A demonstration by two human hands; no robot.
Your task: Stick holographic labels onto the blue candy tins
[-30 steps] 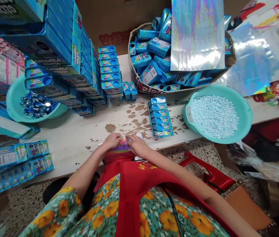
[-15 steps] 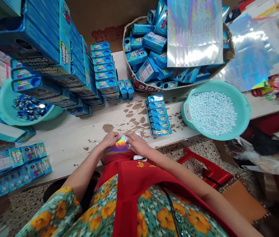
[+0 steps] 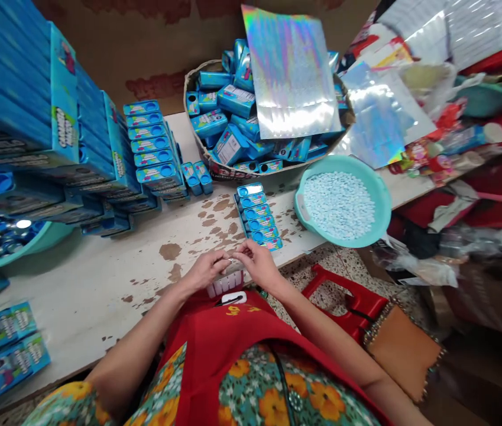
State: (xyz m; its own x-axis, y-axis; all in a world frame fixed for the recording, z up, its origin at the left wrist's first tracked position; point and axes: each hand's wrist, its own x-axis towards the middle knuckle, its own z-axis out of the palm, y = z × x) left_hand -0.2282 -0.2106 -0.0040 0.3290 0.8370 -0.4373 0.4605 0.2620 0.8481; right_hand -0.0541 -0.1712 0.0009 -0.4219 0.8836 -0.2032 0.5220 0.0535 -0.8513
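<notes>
My left hand and my right hand meet at the table's front edge, fingertips pinched close together. Between them a small silvery edge shows. Just below hangs a pale, pinkish sheet with lighter bars across it, held at its upper edge; the fingers hide part of it. Just beyond my right hand stands a row of small blue candy boxes with round holes in their tops. A white clip-like object with a dark pen rests at the red apron.
A carton of blue boxes carries a large iridescent sheet. Right of the row is a turquoise basin of pale candies. Tall stacks of blue boxes and a basin of shiny caps stand left. A red stool is below right.
My hands have come closer together, fingertips now meeting. The iridescent sheet under them no longer shows its shiny face; a pale barred sheet hangs there. The head view has swung right.
</notes>
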